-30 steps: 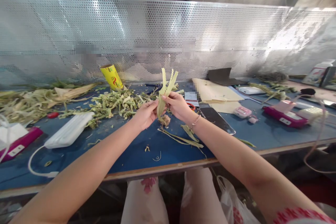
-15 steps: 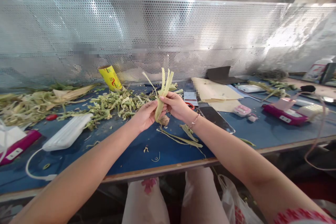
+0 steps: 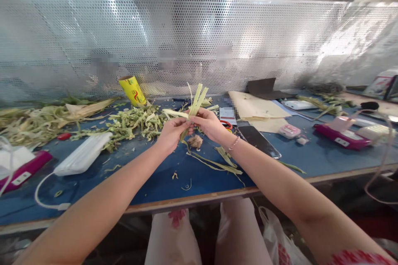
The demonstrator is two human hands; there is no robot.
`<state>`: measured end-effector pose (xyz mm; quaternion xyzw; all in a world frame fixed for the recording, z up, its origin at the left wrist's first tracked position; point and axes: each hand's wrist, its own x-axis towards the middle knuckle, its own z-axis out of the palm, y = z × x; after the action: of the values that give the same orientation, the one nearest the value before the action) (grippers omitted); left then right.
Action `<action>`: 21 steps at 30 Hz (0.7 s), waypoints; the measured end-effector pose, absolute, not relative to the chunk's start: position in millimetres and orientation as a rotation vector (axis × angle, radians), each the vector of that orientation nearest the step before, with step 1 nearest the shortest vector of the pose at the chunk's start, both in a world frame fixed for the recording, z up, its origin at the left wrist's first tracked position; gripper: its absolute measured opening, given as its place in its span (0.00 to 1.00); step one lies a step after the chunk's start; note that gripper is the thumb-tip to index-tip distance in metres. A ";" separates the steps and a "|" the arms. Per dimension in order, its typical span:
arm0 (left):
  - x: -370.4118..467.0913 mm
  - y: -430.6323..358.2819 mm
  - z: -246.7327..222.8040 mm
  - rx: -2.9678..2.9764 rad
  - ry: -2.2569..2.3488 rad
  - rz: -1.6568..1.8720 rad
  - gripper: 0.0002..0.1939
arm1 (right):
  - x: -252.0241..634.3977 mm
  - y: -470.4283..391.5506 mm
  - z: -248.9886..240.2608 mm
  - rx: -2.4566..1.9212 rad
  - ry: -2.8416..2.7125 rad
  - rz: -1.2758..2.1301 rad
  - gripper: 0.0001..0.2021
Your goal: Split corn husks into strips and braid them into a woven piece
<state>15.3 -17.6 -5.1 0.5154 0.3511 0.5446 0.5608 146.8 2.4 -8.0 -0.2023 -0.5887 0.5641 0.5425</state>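
Observation:
Both hands meet above the blue table, pinching one bundle of pale green leaf strips [image 3: 196, 101]. My left hand [image 3: 173, 132] is closed on the lower part, where one strip sticks out to the left. From the other side my right hand [image 3: 209, 124] grips the same bundle, its thumb near the left fingertips. The strips fan upward, and a short end hangs below the fingers. Just beneath lies a small brown ball [image 3: 195, 141]. Loose long strips [image 3: 217, 165] rest on the table to the right of it.
A heap of green scraps [image 3: 137, 122] and a yellow tube [image 3: 133, 91] are behind on the left. A white box [image 3: 82, 155] lies nearer. On the right are a black phone [image 3: 259, 141], brown paper [image 3: 259, 105] and a magenta power strip [image 3: 342, 137]. A perforated metal screen [image 3: 199, 29] stands behind.
The bundle has dropped slightly between my fingers, and one strip now points left instead of up. My left hand has turned, its fingers more curled. The view has shifted slightly.

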 end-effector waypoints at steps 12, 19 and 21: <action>10.5 -18.1 -3.6 1.654 1.124 1.338 0.08 | 146.1 7.3 -11.3 -0.641 -1.499 1.074 0.06; 7.2 -11.1 -2.8 1.251 0.941 1.197 0.11 | 150.2 8.4 -9.0 -0.656 -1.530 1.078 0.06; 5.8 -10.7 0.0 1.214 0.925 1.160 0.11 | 150.2 5.7 -6.3 -0.637 -1.539 1.092 0.06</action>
<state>5.8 -10.7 0.0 0.5182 0.3949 0.4951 0.5748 150.2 5.7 -6.3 -0.2683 -0.6486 0.4603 0.5436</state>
